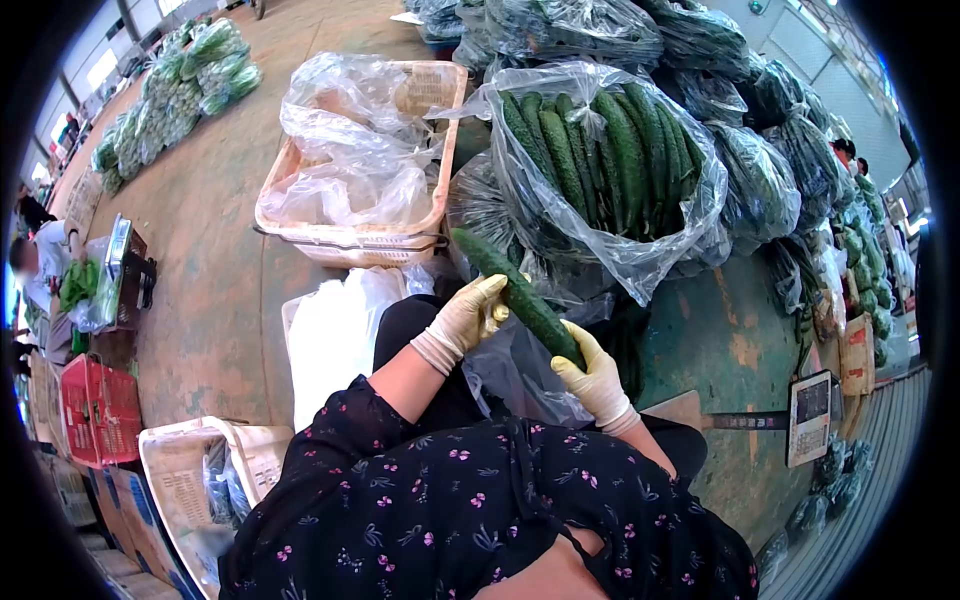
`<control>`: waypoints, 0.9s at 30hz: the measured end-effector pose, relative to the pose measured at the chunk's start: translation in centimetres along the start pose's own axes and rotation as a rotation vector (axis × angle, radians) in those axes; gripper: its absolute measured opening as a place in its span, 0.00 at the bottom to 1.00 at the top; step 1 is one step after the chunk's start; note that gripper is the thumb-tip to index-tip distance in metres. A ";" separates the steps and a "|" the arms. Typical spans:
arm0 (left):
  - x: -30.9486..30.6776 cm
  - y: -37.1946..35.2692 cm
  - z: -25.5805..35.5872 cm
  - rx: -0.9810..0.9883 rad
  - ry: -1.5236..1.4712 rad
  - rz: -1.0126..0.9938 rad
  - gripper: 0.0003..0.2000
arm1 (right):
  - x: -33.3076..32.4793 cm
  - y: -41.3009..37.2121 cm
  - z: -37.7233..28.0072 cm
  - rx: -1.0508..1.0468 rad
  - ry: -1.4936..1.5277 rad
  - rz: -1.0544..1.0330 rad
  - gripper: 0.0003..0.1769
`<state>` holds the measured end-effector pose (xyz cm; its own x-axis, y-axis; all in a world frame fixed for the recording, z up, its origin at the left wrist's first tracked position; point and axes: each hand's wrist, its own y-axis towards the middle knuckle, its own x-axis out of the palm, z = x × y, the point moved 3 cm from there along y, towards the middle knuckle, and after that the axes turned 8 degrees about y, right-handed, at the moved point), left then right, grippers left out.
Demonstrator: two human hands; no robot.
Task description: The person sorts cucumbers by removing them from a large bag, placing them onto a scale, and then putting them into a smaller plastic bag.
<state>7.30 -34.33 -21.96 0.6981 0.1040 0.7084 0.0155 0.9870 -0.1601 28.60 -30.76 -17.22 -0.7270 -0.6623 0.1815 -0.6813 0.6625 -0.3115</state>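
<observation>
A long dark green cucumber (522,305) slants across in front of me, its far end pointing up and left. My right hand (597,378), in a pale rubber glove, closes round its near end. Along the cucumber's left side, my gloved left hand (466,322) has curled fingers against its middle; some of those fingertips are hidden. Just beyond, an opened clear plastic bag (640,250) holds several cucumbers (622,160) lined up side by side.
An orange-rimmed crate (440,190) with crumpled clear plastic stands ahead left. White bags (335,335) lie at my left knee. Filled bags (745,170) pile up at the back right. A scale display (809,418) is at right. A red crate (98,410) and a person (55,260) are far left.
</observation>
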 end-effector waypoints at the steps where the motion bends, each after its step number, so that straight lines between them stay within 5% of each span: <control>1: 0.4 -0.2 0.1 0.020 0.018 0.019 0.24 | 0.2 0.1 -0.8 -0.357 -0.387 0.078 0.30; 2: 1.0 -0.5 0.6 0.039 0.036 0.037 0.25 | 0.8 -0.3 -1.4 -0.715 -0.774 0.159 0.31; 10: 0.5 0.0 0.1 0.093 0.068 0.000 0.37 | 0.7 -0.5 -1.5 -0.732 -0.898 0.198 0.35; 14: 1.0 -0.2 -0.4 -0.029 0.029 -0.025 0.50 | -1.7 2.5 4.2 -0.283 -0.472 0.112 0.32; 15: 0.9 -0.1 -0.5 -0.019 0.131 -0.180 0.56 | -1.7 3.0 5.5 -0.075 -0.109 -0.017 0.29; 18: 2.6 -1.3 0.3 -0.042 0.097 -0.233 0.56 | -1.3 4.6 10.4 0.021 0.226 -0.224 0.29; 20: 2.4 -1.2 0.4 -0.040 0.035 -0.264 0.56 | -1.6 5.3 13.8 0.098 0.154 -0.213 0.29; 24: 0.9 -1.0 0.7 0.046 -0.100 -0.151 0.51 | -7.5 5.2 17.6 0.177 -0.755 0.067 0.38; 27: 0.3 -0.9 0.5 -0.020 -0.135 -0.122 0.51 | -10.5 4.7 16.4 0.294 -1.032 -0.007 0.36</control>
<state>7.14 -35.10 -21.28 0.5878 0.0001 0.8090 0.1094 0.9908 -0.0795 34.45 -26.41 -35.88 -0.2051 -0.7327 -0.6489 -0.5380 0.6383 -0.5506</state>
